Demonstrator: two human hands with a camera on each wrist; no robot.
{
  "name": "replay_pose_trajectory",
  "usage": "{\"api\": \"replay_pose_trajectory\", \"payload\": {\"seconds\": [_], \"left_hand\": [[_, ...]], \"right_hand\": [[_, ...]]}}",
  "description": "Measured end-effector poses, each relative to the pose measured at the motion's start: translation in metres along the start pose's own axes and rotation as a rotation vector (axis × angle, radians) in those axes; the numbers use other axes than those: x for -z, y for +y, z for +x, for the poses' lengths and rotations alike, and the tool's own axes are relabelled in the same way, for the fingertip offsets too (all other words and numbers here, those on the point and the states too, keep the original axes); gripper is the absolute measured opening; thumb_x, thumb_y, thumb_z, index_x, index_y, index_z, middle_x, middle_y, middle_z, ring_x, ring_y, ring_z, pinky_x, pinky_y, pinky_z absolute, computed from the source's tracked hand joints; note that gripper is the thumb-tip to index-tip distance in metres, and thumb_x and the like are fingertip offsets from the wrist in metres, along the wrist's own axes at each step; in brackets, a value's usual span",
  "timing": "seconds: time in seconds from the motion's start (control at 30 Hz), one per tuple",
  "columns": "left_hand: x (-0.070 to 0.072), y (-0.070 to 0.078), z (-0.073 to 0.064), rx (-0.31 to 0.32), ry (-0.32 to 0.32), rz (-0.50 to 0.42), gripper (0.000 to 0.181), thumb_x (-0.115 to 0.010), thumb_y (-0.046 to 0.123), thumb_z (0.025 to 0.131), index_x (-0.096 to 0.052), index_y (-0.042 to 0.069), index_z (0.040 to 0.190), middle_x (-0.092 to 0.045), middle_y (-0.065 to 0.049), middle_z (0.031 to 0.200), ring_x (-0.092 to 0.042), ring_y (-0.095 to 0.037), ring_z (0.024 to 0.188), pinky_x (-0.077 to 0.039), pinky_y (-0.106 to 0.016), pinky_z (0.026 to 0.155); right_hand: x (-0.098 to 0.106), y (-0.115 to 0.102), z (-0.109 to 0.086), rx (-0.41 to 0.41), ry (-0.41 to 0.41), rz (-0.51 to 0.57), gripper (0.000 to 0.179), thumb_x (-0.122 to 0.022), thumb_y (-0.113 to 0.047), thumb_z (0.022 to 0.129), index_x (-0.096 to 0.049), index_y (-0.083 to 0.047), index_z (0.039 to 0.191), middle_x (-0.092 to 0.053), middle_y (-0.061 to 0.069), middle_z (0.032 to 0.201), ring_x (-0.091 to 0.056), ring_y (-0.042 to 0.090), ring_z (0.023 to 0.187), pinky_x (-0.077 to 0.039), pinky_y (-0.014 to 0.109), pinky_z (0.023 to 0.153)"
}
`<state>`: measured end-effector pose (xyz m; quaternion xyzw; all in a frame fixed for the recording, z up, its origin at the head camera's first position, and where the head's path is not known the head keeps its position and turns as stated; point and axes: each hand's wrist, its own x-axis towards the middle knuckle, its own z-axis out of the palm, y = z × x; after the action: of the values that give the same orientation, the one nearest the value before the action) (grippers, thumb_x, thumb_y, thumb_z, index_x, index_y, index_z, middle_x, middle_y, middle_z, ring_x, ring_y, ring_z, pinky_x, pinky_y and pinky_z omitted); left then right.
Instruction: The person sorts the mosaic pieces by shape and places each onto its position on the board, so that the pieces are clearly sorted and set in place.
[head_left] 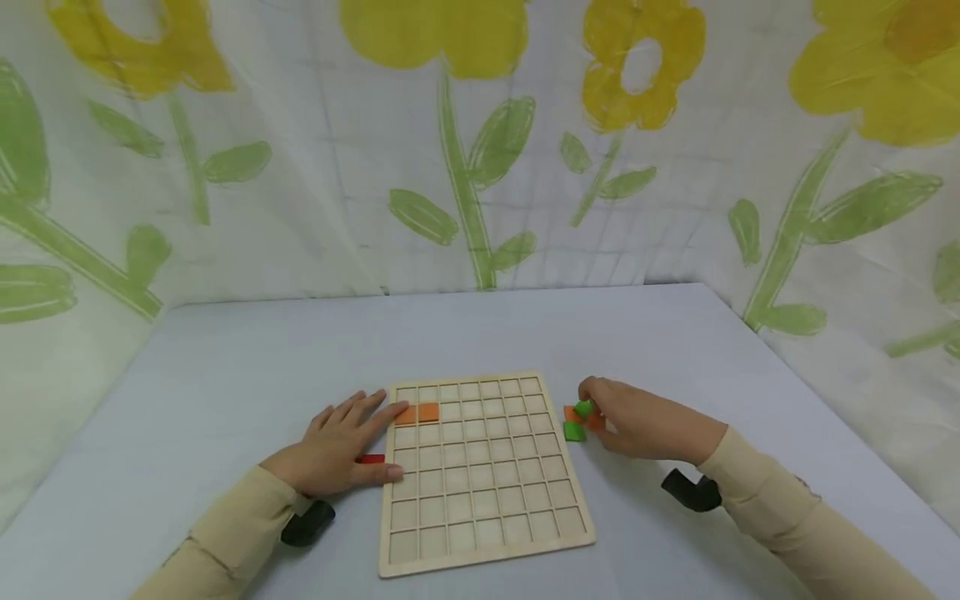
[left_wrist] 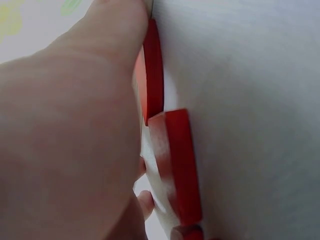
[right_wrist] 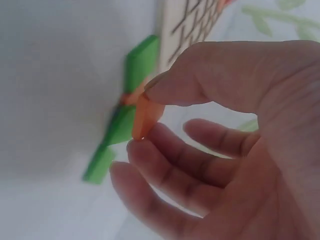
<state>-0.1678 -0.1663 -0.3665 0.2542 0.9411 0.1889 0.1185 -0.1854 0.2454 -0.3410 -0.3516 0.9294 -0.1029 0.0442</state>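
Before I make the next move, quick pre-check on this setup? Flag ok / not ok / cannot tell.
1. Held tile gripped: ok. Right hand pinches an orange tile between thumb and fingers.
2. Held tile free of the pile: cannot tell. Green tiles sit close behind it in the right wrist view.
3. Bare cells on the board: ok. Those right of the two placed orange tiles are bare.
4. Board's left edge unobstructed: not ok. Left hand has its index finger and thumb over it.
5. Red tile off the board: ok. It lies just left of it, partly hidden by that hand.
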Motion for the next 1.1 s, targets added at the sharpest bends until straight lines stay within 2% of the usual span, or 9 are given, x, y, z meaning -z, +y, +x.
{"api": "replay_pose_trajectory", "payload": {"seconds": [0.17, 0.23, 0.4, 0.6, 0.7, 0.9, 1.1], "left_hand": [[-0.001, -0.001, -0.001, -0.003, 0.008, 0.011, 0.086, -0.054, 0.067, 0.084, -0.024, 0.024, 0.152, -0.017, -0.018, 0.157, -0.013, -0.047, 0.142, -0.010, -0.071, 0.105], [-0.001, -0.002, -0.001, -0.003, 0.013, 0.011, 0.086, -0.055, 0.066, 0.084, -0.025, 0.024, 0.152, -0.018, -0.018, 0.157, -0.013, -0.047, 0.142, -0.010, -0.071, 0.105], [-0.003, -0.002, -0.001, 0.003, 0.020, 0.012, 0.085, -0.057, 0.065, 0.084, -0.026, 0.023, 0.152, -0.018, -0.018, 0.157, -0.014, -0.047, 0.142, -0.010, -0.071, 0.105], [-0.004, -0.001, 0.001, 0.009, 0.012, 0.030, 0.086, -0.054, 0.068, 0.084, -0.026, 0.023, 0.152, -0.020, -0.018, 0.157, -0.015, -0.046, 0.142, -0.012, -0.071, 0.105], [-0.005, -0.001, 0.003, 0.011, 0.013, 0.042, 0.086, -0.053, 0.070, 0.083, -0.026, 0.025, 0.152, -0.020, -0.017, 0.157, -0.016, -0.045, 0.142, -0.013, -0.071, 0.105], [-0.007, -0.002, 0.004, 0.018, 0.010, 0.036, 0.086, -0.053, 0.071, 0.083, -0.025, 0.028, 0.152, -0.018, -0.014, 0.158, -0.013, -0.043, 0.143, -0.011, -0.069, 0.107], [-0.001, 0.000, 0.001, 0.022, 0.009, 0.037, 0.086, -0.053, 0.070, 0.083, -0.025, 0.026, 0.152, -0.019, -0.016, 0.158, -0.014, -0.044, 0.143, -0.011, -0.070, 0.107]], "right_hand": [[0.011, -0.015, 0.022, 0.145, 0.027, -0.006, 0.023, -0.065, -0.003, 0.085, -0.049, -0.007, 0.101, -0.053, -0.004, 0.085, -0.051, 0.010, 0.074, -0.045, 0.020, 0.065], [0.013, -0.022, 0.035, 0.165, 0.013, 0.000, 0.021, -0.066, -0.004, 0.086, -0.049, -0.009, 0.098, -0.052, -0.004, 0.085, -0.049, 0.009, 0.074, -0.044, 0.019, 0.065], [0.009, -0.038, 0.070, 0.170, -0.052, 0.026, 0.015, -0.064, -0.008, 0.088, -0.052, -0.015, 0.095, -0.052, -0.006, 0.089, -0.052, 0.011, 0.080, -0.045, 0.021, 0.070], [-0.010, -0.056, 0.105, 0.208, -0.123, 0.018, 0.007, -0.062, -0.019, 0.092, -0.055, -0.018, 0.095, -0.052, -0.009, 0.091, -0.050, 0.006, 0.081, -0.045, 0.019, 0.072], [-0.017, -0.062, 0.119, 0.231, -0.138, 0.034, 0.007, -0.061, -0.019, 0.093, -0.055, -0.018, 0.095, -0.053, -0.008, 0.091, -0.049, 0.007, 0.079, -0.045, 0.020, 0.071], [-0.019, -0.071, 0.139, 0.234, -0.164, 0.065, 0.006, -0.061, -0.016, 0.093, -0.057, -0.018, 0.096, -0.055, -0.007, 0.094, -0.053, 0.006, 0.084, -0.046, 0.019, 0.076], [-0.020, -0.075, 0.147, 0.237, -0.171, 0.027, 0.006, -0.062, -0.020, 0.094, -0.061, -0.018, 0.099, -0.056, -0.007, 0.097, -0.053, 0.006, 0.086, -0.046, 0.019, 0.078]]}}
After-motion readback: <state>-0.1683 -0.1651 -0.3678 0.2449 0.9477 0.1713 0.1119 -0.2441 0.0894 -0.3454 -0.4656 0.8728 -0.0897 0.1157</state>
